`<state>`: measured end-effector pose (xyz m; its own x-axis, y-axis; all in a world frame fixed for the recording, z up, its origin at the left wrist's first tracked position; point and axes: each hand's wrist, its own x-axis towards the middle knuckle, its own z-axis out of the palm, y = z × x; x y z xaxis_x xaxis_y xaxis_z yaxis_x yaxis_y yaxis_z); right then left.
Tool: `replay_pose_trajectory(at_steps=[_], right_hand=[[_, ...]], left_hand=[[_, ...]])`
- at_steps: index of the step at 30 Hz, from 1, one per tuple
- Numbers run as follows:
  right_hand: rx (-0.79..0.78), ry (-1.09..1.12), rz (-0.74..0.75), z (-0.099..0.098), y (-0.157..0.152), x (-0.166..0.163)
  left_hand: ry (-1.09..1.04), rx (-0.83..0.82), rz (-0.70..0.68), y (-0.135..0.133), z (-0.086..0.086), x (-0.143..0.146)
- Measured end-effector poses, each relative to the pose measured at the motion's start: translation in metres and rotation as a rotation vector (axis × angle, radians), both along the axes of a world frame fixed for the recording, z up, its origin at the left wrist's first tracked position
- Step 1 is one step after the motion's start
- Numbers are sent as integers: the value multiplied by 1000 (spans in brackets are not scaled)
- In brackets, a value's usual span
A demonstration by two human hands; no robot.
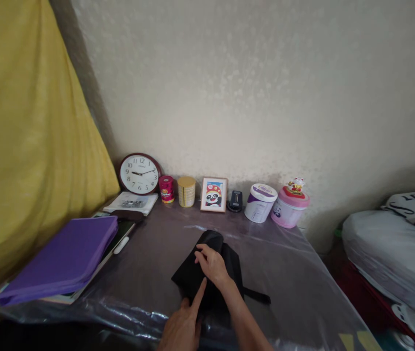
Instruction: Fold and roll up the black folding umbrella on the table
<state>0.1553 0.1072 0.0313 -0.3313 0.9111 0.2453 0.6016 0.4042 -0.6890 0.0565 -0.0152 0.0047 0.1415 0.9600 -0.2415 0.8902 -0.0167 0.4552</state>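
A black fabric item with a thin strap (256,294), perhaps a folded bag, lies on the table in front of me; its exact kind does not show. My right hand (212,265) rests on top of the black fabric (189,270), its fingers apart and slightly bent. At the near edge, my left hand (183,324) touches the same fabric with the index finger stretched out along it and the thumb apart. The other left fingers are partly hidden.
Plastic covers the table (284,273). At left lie a purple folder (63,253) and a white marker (121,245). Along the wall stand a clock (140,174), a red can (166,189), a yellow tin (186,192), a panda picture (214,195) and tubs (260,204).
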Motion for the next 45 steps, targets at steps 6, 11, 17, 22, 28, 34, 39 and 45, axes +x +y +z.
replay_pose_trajectory(at_steps=[6,11,17,22,28,34,39,45], right_hand=[[152,119,178,-3,-42,23],[252,29,272,-17,-53,33],[325,-99,192,-26,1,32],[343,-164,132,-32,49,33],[318,-169,-83,-30,71,41],[372,-44,197,-17,-7,36],[303,-118,220,-25,-11,29],[285,-63,-68,-42,54,32]], left_hand=[[-23,1,37,1,-11,-1],[-41,-25,53,2,-10,-1],[-36,-64,80,2,-3,0],[-34,-86,91,4,-2,-1],[-76,-44,116,4,-7,-3],[-87,-42,121,2,-3,-4],[-69,-37,114,1,0,-3],[-99,-74,150,6,-9,-5]])
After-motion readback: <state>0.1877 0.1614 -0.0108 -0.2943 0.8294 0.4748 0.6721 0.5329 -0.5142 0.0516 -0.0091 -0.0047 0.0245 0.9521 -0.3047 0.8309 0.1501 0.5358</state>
